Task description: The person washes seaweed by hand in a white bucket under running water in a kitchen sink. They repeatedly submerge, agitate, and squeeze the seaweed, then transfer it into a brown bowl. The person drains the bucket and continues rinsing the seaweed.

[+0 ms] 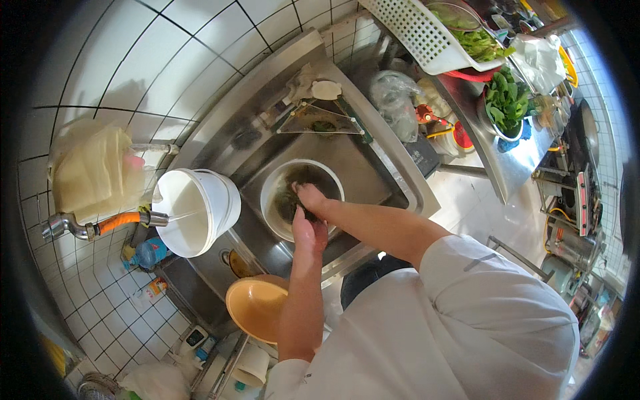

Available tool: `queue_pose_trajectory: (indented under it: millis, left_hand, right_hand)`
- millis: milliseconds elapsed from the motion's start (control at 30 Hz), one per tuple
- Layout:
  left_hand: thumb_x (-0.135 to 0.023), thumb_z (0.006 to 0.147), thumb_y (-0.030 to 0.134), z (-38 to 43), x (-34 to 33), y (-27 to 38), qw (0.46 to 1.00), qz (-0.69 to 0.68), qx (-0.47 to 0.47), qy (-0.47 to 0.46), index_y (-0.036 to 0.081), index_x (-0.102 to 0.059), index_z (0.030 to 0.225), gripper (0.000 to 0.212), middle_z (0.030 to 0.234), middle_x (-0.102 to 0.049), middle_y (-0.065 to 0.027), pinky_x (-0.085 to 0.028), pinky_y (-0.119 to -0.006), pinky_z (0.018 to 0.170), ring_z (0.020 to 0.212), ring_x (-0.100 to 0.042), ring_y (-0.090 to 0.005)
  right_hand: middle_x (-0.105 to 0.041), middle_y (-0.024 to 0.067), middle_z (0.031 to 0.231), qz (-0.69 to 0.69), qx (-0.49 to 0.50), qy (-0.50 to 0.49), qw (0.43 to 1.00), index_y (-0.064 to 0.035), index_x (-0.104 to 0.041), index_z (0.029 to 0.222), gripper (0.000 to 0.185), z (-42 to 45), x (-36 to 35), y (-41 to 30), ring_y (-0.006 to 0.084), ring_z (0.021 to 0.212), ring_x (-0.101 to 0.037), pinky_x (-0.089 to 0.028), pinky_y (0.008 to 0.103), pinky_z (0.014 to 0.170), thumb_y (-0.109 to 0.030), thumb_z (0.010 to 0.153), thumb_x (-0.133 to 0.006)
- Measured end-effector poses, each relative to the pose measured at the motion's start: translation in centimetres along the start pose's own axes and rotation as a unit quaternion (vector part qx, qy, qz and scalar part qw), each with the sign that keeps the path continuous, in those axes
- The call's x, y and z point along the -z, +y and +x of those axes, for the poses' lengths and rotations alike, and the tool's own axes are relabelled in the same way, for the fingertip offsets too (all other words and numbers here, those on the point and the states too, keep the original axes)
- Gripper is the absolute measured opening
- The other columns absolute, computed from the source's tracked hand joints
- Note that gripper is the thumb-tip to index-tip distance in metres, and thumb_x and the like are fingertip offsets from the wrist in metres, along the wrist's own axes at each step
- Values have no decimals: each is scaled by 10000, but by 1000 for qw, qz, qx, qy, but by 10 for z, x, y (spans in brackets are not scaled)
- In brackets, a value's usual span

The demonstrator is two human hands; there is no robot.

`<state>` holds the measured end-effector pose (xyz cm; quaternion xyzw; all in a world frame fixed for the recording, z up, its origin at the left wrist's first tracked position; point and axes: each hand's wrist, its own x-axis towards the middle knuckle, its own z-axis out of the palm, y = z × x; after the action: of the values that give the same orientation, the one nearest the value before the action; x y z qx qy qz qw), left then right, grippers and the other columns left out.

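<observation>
A round white basin [270, 186] stands in the stainless steel sink [370, 172], with water and dark green, leafy-looking matter [286, 204] inside. My right hand [311, 198] reaches over the basin from the right, fingers curled at a dark clump. Close below it, my left hand [309, 233] is raised at the basin's near rim, its fingers against the same clump. What lies between the palms is partly hidden. Left of the basin, a white plastic bucket [222, 210] receives water from a faucet with an orange sleeve [120, 222].
An orange plastic bowl [255, 307] sits by my left forearm. A triangular strainer [320, 120] occupies the sink's far corner. At the upper right, a counter holds a white perforated basket [415, 35] and a bowl of leafy greens [506, 102]. Plastic bags [395, 102] lie beside the sink.
</observation>
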<state>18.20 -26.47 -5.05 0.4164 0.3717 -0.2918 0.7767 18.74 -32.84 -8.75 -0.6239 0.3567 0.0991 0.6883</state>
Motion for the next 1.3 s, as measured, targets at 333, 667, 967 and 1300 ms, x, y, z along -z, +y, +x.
queue_pose_trajectory:
  millis: [333, 667, 967, 1300]
  left_hand:
    - [-491, 1059, 506, -1, -4, 9, 1000, -12, 4, 16, 102, -510, 1430, 548, 1376, -576, -94, -515, -430, 985, 1162, -607, -249]
    - [-586, 990, 294, 166, 76, -28, 906, 393, -1, 156, -27, -418, 1491, 619, 1364, -595, -246, -475, -434, 1012, 1182, -610, -351]
    - [-611, 960, 163, 57, 36, 2, 964, 140, -176, 145, 63, -521, 1416, 475, 1285, -610, -152, -506, -444, 933, 1142, -612, -322]
    - [-406, 1016, 576, -9, 28, -22, 948, -257, 101, -157, 136, -526, 1449, 629, 1441, -564, -139, -414, -642, 1105, 1251, -576, -423]
  right_hand:
    - [-651, 367, 1206, -129, -82, -164, 975, 103, -675, 1163, 659, 34, 13, -17, 464, 1190, -628, -494, 481, 1003, -483, 1054, -394]
    - [-587, 204, 1374, -575, 136, -160, 790, -35, -598, 1305, 410, -25, 60, -27, 423, 1222, -605, -510, 518, 994, -173, 921, -625]
    - [-663, 139, 1310, -745, -10, -317, 586, -108, -732, 1220, 375, 91, -2, 43, 321, 1212, -644, -533, 501, 970, -302, 906, -668]
    - [-619, 330, 1316, -504, 98, -159, 843, 28, -669, 1267, 536, -44, 33, -22, 431, 1234, -624, -513, 552, 1015, -365, 902, -675]
